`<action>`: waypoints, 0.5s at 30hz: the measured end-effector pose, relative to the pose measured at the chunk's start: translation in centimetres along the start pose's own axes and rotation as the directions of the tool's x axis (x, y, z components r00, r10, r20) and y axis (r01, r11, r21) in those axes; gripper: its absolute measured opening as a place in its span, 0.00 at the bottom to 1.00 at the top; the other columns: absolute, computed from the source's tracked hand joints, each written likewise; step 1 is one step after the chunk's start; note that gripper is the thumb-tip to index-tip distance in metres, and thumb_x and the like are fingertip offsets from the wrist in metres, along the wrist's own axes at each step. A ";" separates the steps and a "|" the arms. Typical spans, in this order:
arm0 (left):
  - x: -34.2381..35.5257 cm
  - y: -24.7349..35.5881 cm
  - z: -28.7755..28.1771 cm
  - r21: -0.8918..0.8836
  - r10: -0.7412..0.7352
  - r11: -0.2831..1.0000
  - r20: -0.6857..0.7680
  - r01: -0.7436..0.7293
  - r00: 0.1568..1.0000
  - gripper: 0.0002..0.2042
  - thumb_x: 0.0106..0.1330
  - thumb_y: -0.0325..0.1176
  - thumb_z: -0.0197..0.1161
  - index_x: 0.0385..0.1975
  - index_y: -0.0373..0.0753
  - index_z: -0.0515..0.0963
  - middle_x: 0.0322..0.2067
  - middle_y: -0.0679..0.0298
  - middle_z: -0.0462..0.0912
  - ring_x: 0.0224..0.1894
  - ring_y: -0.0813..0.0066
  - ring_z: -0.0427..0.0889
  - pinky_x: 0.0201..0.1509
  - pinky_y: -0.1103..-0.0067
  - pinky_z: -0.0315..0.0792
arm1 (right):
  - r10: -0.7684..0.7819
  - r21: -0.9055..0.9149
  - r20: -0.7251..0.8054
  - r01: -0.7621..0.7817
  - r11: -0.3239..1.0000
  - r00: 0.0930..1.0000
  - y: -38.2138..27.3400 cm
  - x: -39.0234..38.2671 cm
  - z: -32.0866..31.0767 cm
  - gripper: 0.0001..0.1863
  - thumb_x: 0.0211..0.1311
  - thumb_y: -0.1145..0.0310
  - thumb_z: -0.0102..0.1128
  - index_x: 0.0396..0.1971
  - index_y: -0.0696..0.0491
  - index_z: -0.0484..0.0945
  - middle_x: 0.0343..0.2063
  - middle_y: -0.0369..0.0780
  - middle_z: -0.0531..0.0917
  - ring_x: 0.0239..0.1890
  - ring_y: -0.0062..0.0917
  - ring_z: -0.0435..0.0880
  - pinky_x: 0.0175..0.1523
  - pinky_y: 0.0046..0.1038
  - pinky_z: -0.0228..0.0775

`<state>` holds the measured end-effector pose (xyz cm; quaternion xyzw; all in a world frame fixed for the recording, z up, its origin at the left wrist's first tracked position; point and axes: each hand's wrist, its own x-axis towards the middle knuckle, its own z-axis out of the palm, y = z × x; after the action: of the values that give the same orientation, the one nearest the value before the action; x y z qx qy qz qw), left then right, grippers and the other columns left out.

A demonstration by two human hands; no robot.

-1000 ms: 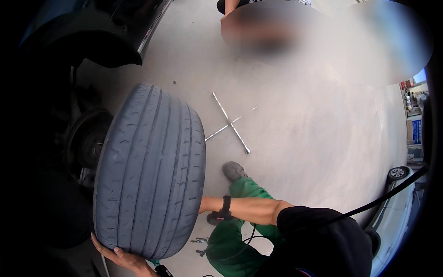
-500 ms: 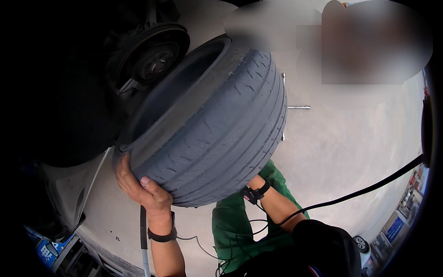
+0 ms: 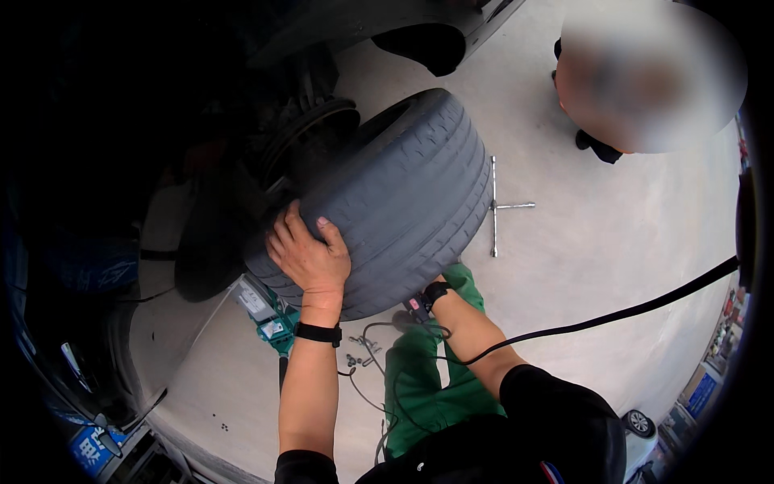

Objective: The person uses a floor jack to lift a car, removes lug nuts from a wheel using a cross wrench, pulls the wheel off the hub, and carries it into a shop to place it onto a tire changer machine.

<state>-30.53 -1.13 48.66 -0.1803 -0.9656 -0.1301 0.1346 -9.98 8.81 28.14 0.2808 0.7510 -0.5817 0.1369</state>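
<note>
A large dark tyre (image 3: pixel 411 194) fills the middle, tilted beside the exposed brake disc and hub (image 3: pixel 330 113) of a car. My left hand (image 3: pixel 310 254) grips the tread at its near left, fingers curled over the edge. My right hand (image 3: pixel 435 282) is mostly hidden at the tyre's lower right, only the wrist area showing; its fingers are out of sight. Beneath the tyre sits a green floor jack (image 3: pixel 270 319), partly covered. Several small metal bolts or nuts (image 3: pixel 359 355) lie on the floor between the jack and my legs.
The car's dark body (image 3: pixel 419 40) overhangs the top left. A cross wrench (image 3: pixel 495 206) lies right of the tyre. A person (image 3: pixel 601 149), mostly blurred, is at upper right. A black cable (image 3: pixel 613 310) crosses over my right arm. A parked car (image 3: pixel 641 431) stands at lower right.
The tyre has swung from upright at the left to a tilted position nearer the hub. My left hand has moved upward with it, and the jack and bolts have come into view.
</note>
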 end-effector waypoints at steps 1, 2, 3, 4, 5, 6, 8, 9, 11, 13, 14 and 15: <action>0.7 -0.1 -0.3 0.003 -0.005 1.000 0.014 0.005 1.000 0.22 0.68 0.43 0.46 0.55 0.36 0.71 0.51 0.49 0.74 0.53 0.47 0.72 0.63 0.57 0.61 | 0.014 -0.005 -0.010 -0.014 1.000 1.000 -0.5 0.2 0.4 0.25 0.66 0.61 0.57 0.60 0.56 0.72 0.63 0.46 0.71 0.65 0.40 0.67 0.71 0.37 0.55; 0.8 -0.2 -0.2 0.006 -0.011 1.000 0.037 0.011 0.999 0.22 0.68 0.43 0.46 0.55 0.36 0.71 0.51 0.49 0.74 0.53 0.47 0.72 0.63 0.57 0.60 | 0.030 -0.015 -0.017 -0.030 0.999 0.999 -0.8 0.0 1.0 0.25 0.66 0.61 0.57 0.60 0.56 0.72 0.63 0.46 0.71 0.65 0.39 0.67 0.70 0.37 0.55; 1.1 -0.6 0.0 -0.001 -0.022 1.000 0.045 0.022 0.999 0.23 0.66 0.44 0.47 0.55 0.36 0.71 0.51 0.49 0.74 0.53 0.46 0.71 0.62 0.55 0.60 | 0.051 -0.023 -0.021 -0.052 0.998 0.998 -1.2 -0.2 2.0 0.25 0.66 0.61 0.57 0.60 0.57 0.72 0.63 0.45 0.71 0.65 0.39 0.67 0.70 0.37 0.55; 1.7 -1.0 0.1 -0.010 -0.016 1.000 0.063 0.017 0.998 0.23 0.66 0.44 0.46 0.55 0.36 0.71 0.51 0.49 0.74 0.53 0.46 0.71 0.62 0.56 0.61 | 0.068 -0.026 -0.031 -0.069 0.997 0.997 -1.7 -0.3 2.9 0.25 0.66 0.61 0.57 0.60 0.57 0.72 0.63 0.45 0.71 0.65 0.39 0.67 0.70 0.36 0.55; 2.2 -1.1 0.2 -0.014 -0.022 1.000 0.077 0.023 0.997 0.23 0.67 0.44 0.46 0.55 0.36 0.71 0.50 0.49 0.74 0.53 0.46 0.71 0.61 0.56 0.61 | 0.083 -0.031 -0.040 -0.084 0.996 0.996 -2.1 -0.3 3.8 0.25 0.66 0.61 0.57 0.60 0.57 0.72 0.63 0.45 0.71 0.65 0.39 0.68 0.70 0.36 0.55; 2.7 -1.4 0.3 -0.020 -0.028 0.999 0.092 0.030 0.995 0.23 0.67 0.44 0.46 0.55 0.36 0.71 0.50 0.49 0.74 0.53 0.46 0.71 0.61 0.56 0.61 | 0.097 -0.031 -0.047 -0.098 0.995 0.994 -2.5 -0.4 4.8 0.25 0.66 0.61 0.56 0.60 0.57 0.73 0.63 0.45 0.71 0.65 0.39 0.68 0.70 0.36 0.55; 3.6 -2.3 0.3 -0.030 -0.053 0.998 0.125 0.057 0.991 0.22 0.68 0.43 0.44 0.56 0.36 0.71 0.50 0.49 0.74 0.53 0.47 0.71 0.60 0.57 0.62 | 0.107 -0.029 -0.052 -0.108 0.994 0.993 -3.0 0.0 5.8 0.25 0.66 0.61 0.56 0.60 0.57 0.73 0.63 0.45 0.72 0.65 0.39 0.68 0.70 0.36 0.55; 3.7 -2.7 0.2 -0.022 -0.065 0.997 0.135 0.068 0.989 0.22 0.69 0.43 0.44 0.56 0.36 0.71 0.51 0.49 0.74 0.54 0.47 0.72 0.61 0.58 0.62 | 0.111 -0.028 -0.052 -0.113 0.993 0.992 -3.2 0.1 6.2 0.24 0.66 0.61 0.56 0.60 0.57 0.73 0.63 0.45 0.72 0.65 0.39 0.68 0.70 0.36 0.55; 4.0 -3.4 0.2 -0.019 -0.100 0.994 0.151 0.104 0.983 0.22 0.70 0.43 0.43 0.56 0.36 0.71 0.51 0.49 0.74 0.55 0.47 0.72 0.61 0.58 0.62 | 0.112 -0.024 -0.045 -0.113 0.993 0.993 -3.2 0.0 6.4 0.24 0.67 0.61 0.55 0.59 0.57 0.73 0.63 0.45 0.72 0.64 0.39 0.68 0.70 0.36 0.56; 4.1 -3.7 0.3 -0.003 -0.074 0.997 0.151 0.075 0.986 0.22 0.70 0.44 0.43 0.56 0.36 0.71 0.52 0.49 0.74 0.55 0.47 0.72 0.61 0.58 0.62 | 0.115 -0.009 -0.020 -0.115 0.993 0.993 -3.2 0.3 6.3 0.24 0.67 0.61 0.55 0.59 0.57 0.73 0.63 0.45 0.72 0.64 0.39 0.68 0.70 0.36 0.56; 4.2 -3.9 0.2 0.000 -0.051 0.999 0.144 0.051 0.988 0.22 0.70 0.44 0.43 0.56 0.36 0.71 0.52 0.49 0.74 0.55 0.47 0.72 0.61 0.57 0.62 | 0.118 -0.002 -0.012 -0.118 0.993 0.993 -3.3 0.6 6.2 0.24 0.67 0.61 0.55 0.59 0.57 0.73 0.63 0.45 0.72 0.64 0.39 0.68 0.70 0.36 0.56; 3.9 -4.0 -0.2 0.006 -0.062 0.998 0.143 0.062 0.988 0.22 0.70 0.44 0.43 0.56 0.36 0.71 0.52 0.49 0.74 0.55 0.46 0.72 0.61 0.57 0.62 | 0.107 0.001 0.000 -0.107 0.994 0.994 -3.7 0.7 6.1 0.24 0.67 0.61 0.55 0.59 0.57 0.73 0.63 0.45 0.72 0.64 0.39 0.68 0.70 0.36 0.56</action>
<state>-35.58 -3.61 49.23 -0.1589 -0.9781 -0.1202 0.0609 -13.45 2.64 28.95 0.3207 0.7345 -0.5740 0.1676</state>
